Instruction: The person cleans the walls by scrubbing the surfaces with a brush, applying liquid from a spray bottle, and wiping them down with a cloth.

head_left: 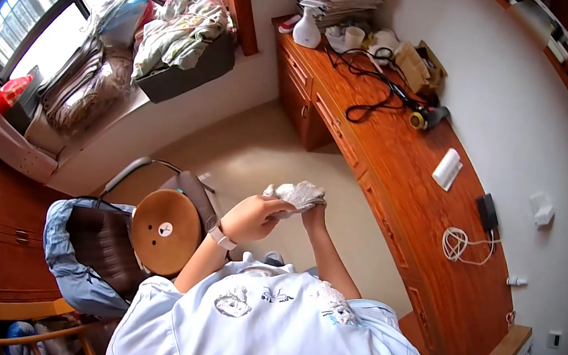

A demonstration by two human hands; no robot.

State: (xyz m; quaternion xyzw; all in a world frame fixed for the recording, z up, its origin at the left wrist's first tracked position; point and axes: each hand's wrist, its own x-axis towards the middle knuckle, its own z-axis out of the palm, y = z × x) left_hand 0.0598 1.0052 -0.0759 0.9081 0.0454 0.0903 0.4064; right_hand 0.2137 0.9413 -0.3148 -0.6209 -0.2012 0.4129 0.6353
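A crumpled grey-white cloth is held up in front of my chest, above the floor. My left hand, with a pale watch on the wrist, pinches its near left side with fingers closed. On the other side my right hand grips the cloth's right end, its fingers partly covered by the fabric. Whether the cloth is a sock or a rag I cannot tell.
To the right runs a long wooden desk with a white spray bottle, black cables and a white cable. At the left stand a chair with a round brown cushion and a dark bin of clothes.
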